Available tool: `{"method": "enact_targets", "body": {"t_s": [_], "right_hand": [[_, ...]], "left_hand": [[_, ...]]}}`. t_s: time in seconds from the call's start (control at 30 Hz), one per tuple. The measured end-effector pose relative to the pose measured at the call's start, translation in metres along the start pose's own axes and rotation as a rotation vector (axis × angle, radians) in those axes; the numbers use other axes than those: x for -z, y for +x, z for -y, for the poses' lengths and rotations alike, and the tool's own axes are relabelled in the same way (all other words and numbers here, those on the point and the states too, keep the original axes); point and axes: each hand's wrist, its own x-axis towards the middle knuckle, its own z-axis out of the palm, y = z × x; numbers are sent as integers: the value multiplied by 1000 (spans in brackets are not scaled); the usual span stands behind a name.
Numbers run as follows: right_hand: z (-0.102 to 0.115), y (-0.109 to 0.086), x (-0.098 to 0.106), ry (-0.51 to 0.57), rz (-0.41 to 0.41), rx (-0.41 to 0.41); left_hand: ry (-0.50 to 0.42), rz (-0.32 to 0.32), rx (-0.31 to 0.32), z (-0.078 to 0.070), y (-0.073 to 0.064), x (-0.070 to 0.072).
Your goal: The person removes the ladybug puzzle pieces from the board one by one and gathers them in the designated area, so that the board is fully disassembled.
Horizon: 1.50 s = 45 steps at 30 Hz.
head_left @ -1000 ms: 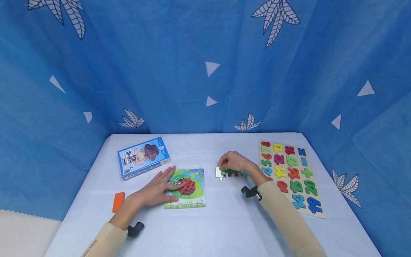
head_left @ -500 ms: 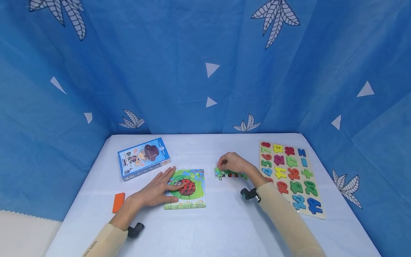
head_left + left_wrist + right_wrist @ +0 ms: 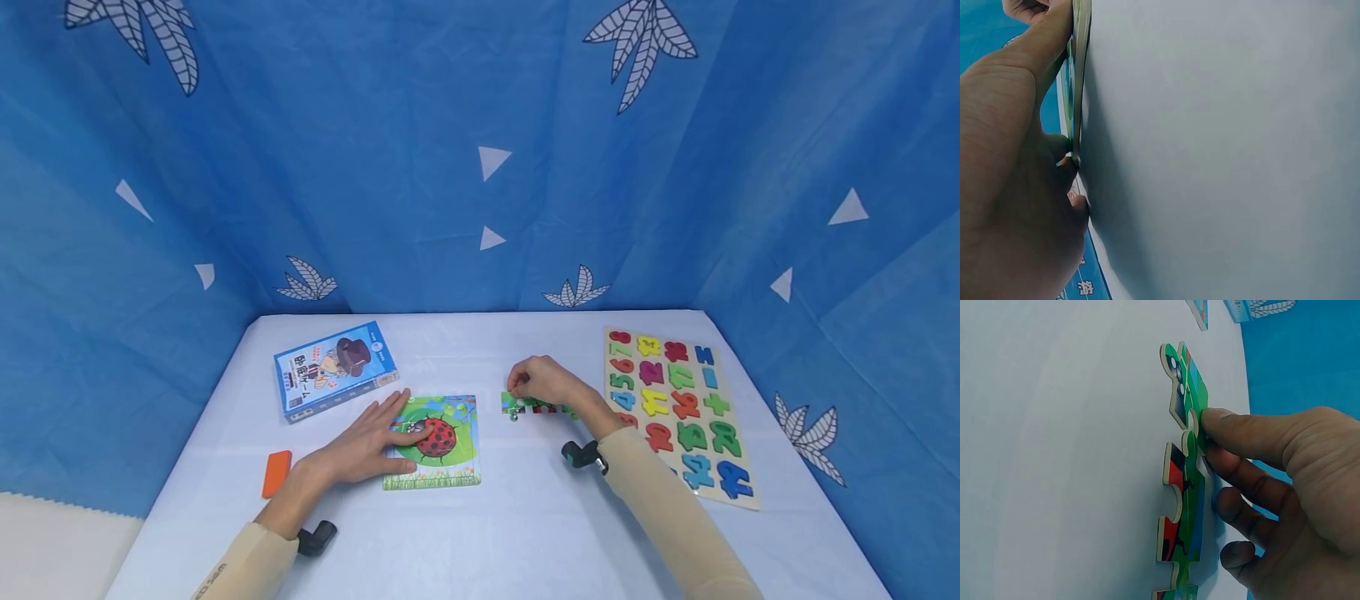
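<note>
My left hand (image 3: 360,442) lies with spread fingers on a square ladybug puzzle board (image 3: 465,462). In the left wrist view the board's edge (image 3: 1079,75) runs beside the fingers. To the right, my right hand (image 3: 549,380) pinches the edge of a green jigsaw piece (image 3: 510,403) with thumb and forefinger. Up close, that jigsaw piece (image 3: 1196,381) shows dark patches and pale dots. It meets the end of a row of red, black and green jigsaw pieces (image 3: 1188,512); whether they are fully interlocked, I cannot tell. From the head, the hand partly covers the row.
A blue game box (image 3: 333,367) lies at the back left, behind the left hand. An orange block (image 3: 277,473) is beside the left wrist. At the right lies a board of coloured numbers (image 3: 682,417), partly behind the right forearm.
The pinched jigsaw piece looked pale with glare a second ago and now appears green and flatter, slightly farther left. The left hand stays in place on the board.
</note>
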Motion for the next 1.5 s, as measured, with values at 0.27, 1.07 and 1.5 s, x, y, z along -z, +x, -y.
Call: {"method": "enact_targets", "body": {"t_s": [0.27,1.07,1.5], "right_hand": [[3,-2,1,-7,8,0],[2,-2,1,-21,19,-3],[5,-4,2,-33,-2,0]], "left_hand": [[2,-3,6,-1,0,0],[64,-44,-23,-5,0,3],[76,-44,-22,-6,-1,3]]}}
